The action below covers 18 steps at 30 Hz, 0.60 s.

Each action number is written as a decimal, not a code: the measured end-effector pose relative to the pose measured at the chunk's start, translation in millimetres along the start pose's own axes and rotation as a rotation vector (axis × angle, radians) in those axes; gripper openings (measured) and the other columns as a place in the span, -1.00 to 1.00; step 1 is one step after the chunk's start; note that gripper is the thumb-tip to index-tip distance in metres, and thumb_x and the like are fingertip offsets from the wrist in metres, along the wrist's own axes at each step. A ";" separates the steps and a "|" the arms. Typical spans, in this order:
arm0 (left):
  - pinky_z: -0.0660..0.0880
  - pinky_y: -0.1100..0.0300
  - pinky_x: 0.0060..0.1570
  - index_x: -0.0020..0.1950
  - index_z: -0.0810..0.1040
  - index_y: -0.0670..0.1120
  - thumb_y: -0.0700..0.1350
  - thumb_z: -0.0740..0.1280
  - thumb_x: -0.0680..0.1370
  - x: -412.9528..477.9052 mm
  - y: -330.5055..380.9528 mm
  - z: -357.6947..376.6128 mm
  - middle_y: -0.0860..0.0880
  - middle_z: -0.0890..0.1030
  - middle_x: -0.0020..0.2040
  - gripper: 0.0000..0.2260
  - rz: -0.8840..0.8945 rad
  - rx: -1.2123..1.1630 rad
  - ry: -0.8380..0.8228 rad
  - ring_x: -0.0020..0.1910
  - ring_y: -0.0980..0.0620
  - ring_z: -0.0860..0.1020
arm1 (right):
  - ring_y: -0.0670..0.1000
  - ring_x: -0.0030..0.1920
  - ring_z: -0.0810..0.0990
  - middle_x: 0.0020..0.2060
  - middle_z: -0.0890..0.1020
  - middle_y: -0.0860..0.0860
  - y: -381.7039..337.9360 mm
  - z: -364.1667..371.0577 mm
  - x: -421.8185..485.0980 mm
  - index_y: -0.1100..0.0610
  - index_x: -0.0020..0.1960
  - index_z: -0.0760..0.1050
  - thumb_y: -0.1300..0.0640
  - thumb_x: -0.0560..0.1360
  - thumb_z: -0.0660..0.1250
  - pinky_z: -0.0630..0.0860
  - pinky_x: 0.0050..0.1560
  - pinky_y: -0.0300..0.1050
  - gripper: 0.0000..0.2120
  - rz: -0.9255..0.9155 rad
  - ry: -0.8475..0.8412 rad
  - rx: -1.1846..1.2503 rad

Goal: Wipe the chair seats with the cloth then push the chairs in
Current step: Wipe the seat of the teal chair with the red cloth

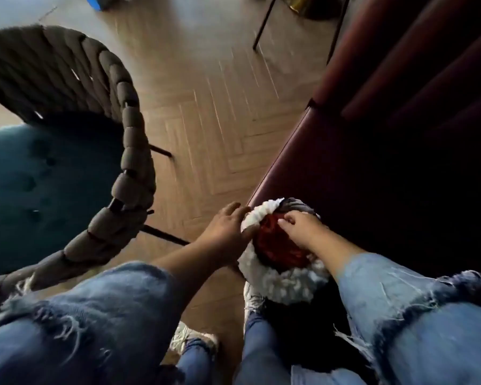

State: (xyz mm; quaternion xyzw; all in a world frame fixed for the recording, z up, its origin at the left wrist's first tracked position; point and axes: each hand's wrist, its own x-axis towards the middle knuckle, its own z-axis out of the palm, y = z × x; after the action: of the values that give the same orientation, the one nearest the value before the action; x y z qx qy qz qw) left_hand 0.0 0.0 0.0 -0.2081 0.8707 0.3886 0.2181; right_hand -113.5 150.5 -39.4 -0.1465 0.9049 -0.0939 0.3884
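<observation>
A fluffy cloth (278, 276), white looped pile around a dark red middle, lies bunched at the near corner of a dark maroon bench seat (345, 173). My left hand (228, 232) presses on the cloth's left white edge. My right hand (300, 226) pinches the cloth at its top, fingers closed on the fabric. At the left stands a chair with a teal cushioned seat (39, 184) and a thick brown woven rope backrest (128, 173). The chair sits apart from both hands.
Herringbone wood floor (206, 120) runs between the chair and the bench. Thin black chair legs (264, 20) show at the top. My denim sleeves, jeans and light shoes (189, 337) fill the bottom. The right side is very dark.
</observation>
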 end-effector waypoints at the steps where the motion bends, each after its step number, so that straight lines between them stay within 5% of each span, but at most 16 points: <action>1: 0.10 0.08 0.48 0.51 0.18 -0.01 0.15 0.15 0.58 7.0 3.2 13.5 -0.05 0.10 0.56 -0.46 -0.030 -0.064 0.009 0.53 -0.03 0.09 | 0.13 0.35 0.40 0.35 0.47 0.14 6.6 1.4 6.3 0.12 0.35 0.43 -0.09 0.61 0.12 0.31 0.26 -0.14 -0.57 0.026 0.004 0.051; 11: 0.05 -0.02 0.51 0.55 0.01 0.02 0.19 0.12 0.58 37.7 -10.7 82.2 0.04 -0.08 0.59 -0.39 -0.177 -0.057 -0.090 0.55 -0.04 0.00 | 0.15 0.42 0.18 0.42 0.27 0.05 51.8 38.9 49.7 0.06 0.43 0.25 -0.02 0.52 0.30 0.26 0.33 0.13 -0.47 -0.087 0.060 -0.300; 18: 0.25 0.04 0.38 0.54 0.08 0.03 0.11 0.22 0.57 42.2 -3.1 66.8 -0.04 0.12 0.56 -0.41 -0.206 -0.055 -0.074 0.50 -0.05 0.20 | 0.09 0.23 0.38 0.11 0.51 0.01 49.0 18.5 54.7 -0.03 -0.13 0.50 -0.05 0.39 0.42 0.29 0.13 -0.11 -0.86 -0.245 0.101 -0.169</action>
State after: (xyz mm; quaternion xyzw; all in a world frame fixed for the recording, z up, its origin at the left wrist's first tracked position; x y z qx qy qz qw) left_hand -18.4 41.3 -65.0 -0.2877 0.8250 0.3955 0.2831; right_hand -145.3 176.9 -102.9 -0.2832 0.9033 -0.0712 0.3144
